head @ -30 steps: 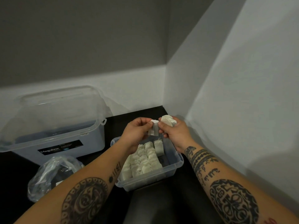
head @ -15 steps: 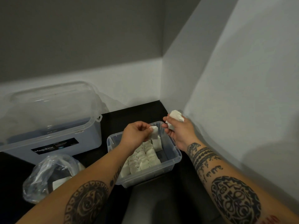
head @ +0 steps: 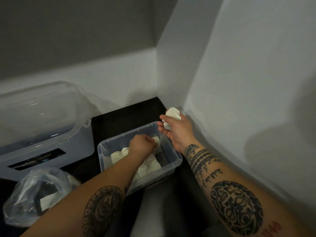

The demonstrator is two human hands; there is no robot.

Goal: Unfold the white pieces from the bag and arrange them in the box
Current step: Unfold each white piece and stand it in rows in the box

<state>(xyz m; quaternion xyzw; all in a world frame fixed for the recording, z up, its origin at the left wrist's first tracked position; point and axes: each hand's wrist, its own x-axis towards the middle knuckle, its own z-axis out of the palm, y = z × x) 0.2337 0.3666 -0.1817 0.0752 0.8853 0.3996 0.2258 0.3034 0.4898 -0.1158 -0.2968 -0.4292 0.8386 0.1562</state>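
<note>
A person's tattooed forearms reach from the bottom of the frame over a black counter [head: 125,115] set in a corner of pale walls. At centre, the left hand [head: 143,145] dips into the far end of a small clear plastic box [head: 173,162], its grip curled tight on a white piece [head: 157,140] pressed low near the box's upper right corner. Packed white pieces [head: 150,165] fill much of the box beneath the wrist, though blur hides how they are ordered. Just above and to the right of the box rim, the right hand [head: 178,133] hangs in the air, its grip clamped on a crumpled white bundle [head: 172,115] between thumb and fingers. In the lower left of the frame a clear plastic bag [head: 32,192] lies open on the counter, with more white material [head: 46,201] visible inside. Behind it, at left, stands a large translucent storage container [head: 49,139] with a domed lid and a dark label.
</note>
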